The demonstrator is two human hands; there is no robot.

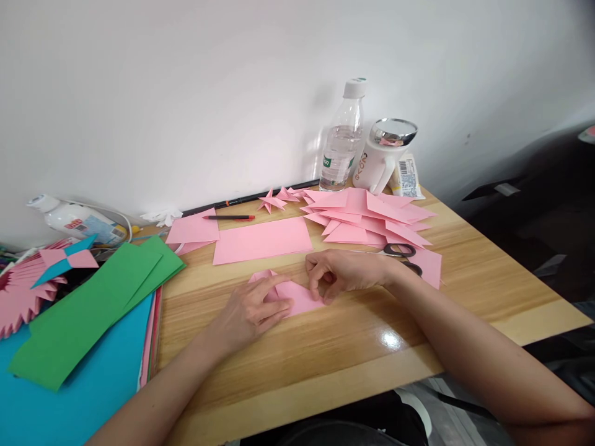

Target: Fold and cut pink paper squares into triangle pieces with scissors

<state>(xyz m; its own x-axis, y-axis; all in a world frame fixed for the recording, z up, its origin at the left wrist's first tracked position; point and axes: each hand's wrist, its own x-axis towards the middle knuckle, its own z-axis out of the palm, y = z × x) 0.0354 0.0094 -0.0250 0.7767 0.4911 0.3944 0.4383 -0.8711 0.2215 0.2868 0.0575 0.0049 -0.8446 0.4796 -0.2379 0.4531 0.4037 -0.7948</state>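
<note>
A small piece of folded pink paper point(303, 298) lies on the wooden table in front of me. My left hand point(253, 305) rests on its left part, fingers stretched out and pressing it down. At the paper's right corner, my right hand point(341, 272) is curled, with thumb and index finger pinching the edge. Just behind lies a flat pink paper rectangle point(263, 240). Scissors point(400, 250) with black handles lie beyond my right wrist, partly hidden by it and by paper.
Folded pink sheets point(367, 217) are heaped at the back right, before a water bottle point(343, 139) and white mug point(382, 158). A pen point(229, 217) lies on pink paper. Green strips point(93, 310) cover blue paper point(111, 365) at left. A white wall point(186, 93) stands behind.
</note>
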